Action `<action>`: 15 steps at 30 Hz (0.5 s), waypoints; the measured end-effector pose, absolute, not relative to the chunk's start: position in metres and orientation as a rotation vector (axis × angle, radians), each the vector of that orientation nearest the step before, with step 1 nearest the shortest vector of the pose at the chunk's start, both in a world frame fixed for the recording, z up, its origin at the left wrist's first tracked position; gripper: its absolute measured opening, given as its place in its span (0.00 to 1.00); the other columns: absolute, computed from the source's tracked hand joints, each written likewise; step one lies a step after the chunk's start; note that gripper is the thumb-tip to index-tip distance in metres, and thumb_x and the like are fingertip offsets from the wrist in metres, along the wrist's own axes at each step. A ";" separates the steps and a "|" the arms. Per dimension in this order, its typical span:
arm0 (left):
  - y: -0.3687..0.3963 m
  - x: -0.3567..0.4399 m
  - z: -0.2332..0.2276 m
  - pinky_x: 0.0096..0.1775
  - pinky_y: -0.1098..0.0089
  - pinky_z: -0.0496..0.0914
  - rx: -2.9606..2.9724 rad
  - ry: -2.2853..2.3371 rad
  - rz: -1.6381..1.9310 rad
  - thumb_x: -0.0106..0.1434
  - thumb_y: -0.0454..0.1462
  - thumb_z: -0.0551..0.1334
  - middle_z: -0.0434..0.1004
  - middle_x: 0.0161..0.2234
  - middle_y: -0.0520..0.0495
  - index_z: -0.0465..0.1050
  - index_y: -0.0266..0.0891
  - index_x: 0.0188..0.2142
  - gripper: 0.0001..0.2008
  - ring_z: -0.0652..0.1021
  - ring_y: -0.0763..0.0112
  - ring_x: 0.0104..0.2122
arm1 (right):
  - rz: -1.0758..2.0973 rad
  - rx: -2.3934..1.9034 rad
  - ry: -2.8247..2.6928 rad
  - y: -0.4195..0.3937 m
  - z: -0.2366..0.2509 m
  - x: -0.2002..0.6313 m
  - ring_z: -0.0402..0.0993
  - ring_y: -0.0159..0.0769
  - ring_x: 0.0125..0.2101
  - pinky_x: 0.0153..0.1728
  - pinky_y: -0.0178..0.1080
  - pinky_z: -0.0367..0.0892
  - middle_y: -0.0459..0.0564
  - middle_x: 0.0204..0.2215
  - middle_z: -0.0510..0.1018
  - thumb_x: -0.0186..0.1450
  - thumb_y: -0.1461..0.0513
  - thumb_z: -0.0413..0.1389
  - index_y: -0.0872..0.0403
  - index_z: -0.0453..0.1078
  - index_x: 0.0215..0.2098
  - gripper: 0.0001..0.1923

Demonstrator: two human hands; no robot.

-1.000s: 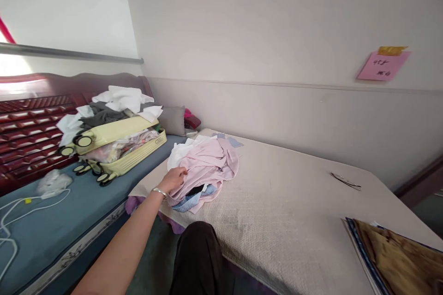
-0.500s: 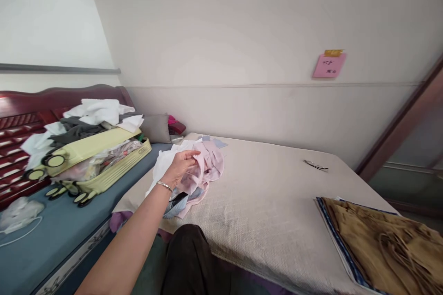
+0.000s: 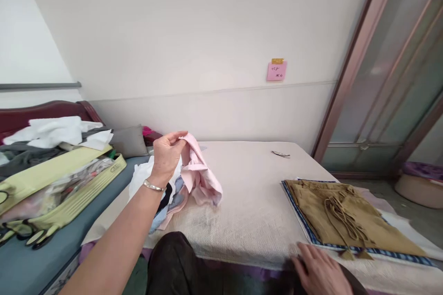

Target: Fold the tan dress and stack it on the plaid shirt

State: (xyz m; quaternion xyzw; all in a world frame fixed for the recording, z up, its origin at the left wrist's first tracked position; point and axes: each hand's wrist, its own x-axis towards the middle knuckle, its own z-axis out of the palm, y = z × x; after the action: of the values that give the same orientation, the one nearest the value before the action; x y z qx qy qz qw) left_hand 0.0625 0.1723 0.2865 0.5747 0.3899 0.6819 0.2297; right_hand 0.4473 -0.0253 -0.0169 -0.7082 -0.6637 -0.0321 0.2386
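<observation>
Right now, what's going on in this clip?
A person at a bed is sorting clothes. The left hand holds a pink garment lifted off the heap of clothes at the mattress corner; its lower part drapes on the bed. The right hand rests at the near edge of the mattress, just short of a folded tan garment, holding nothing. An open yellow suitcase lies to the left.

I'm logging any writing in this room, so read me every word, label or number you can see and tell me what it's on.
Pink note on the wall: dark handwritten marks, too small and blurred to read.
Yellow suitcase: a small badge on its edge, not legible.
Nothing readable on the pink garment in the left hand, the tan garment, or elsewhere.
</observation>
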 end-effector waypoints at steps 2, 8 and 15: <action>0.161 0.065 0.292 0.43 0.69 0.75 1.608 1.095 1.891 0.52 0.36 0.69 0.86 0.37 0.42 0.84 0.34 0.41 0.16 0.83 0.65 0.37 | 0.055 -1.865 -1.746 -0.013 -0.017 0.410 0.77 0.53 0.50 0.54 0.52 0.69 0.60 0.48 0.81 0.68 0.49 0.51 0.53 0.73 0.53 0.22; 0.127 0.059 0.294 0.41 0.69 0.75 1.680 1.168 1.852 0.54 0.38 0.69 0.86 0.37 0.43 0.84 0.34 0.42 0.15 0.82 0.65 0.36 | 0.419 -1.541 -1.462 0.036 0.021 0.290 0.72 0.54 0.57 0.56 0.50 0.68 0.60 0.58 0.73 0.62 0.43 0.62 0.53 0.60 0.65 0.40; 0.085 -0.007 0.279 0.34 0.73 0.74 1.651 1.408 1.759 0.53 0.41 0.71 0.82 0.28 0.49 0.80 0.37 0.34 0.11 0.80 0.69 0.29 | 1.020 -1.018 -1.335 0.057 0.087 0.268 0.61 0.33 0.27 0.31 0.35 0.60 0.43 0.24 0.66 0.69 0.44 0.53 0.52 0.63 0.29 0.22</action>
State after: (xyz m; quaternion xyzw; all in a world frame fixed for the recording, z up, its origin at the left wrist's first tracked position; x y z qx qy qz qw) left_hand -0.0073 0.0847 0.2788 0.5822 0.4965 0.6201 0.1733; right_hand 0.2681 0.0571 0.0871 -0.4310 -0.5650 0.4320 0.5552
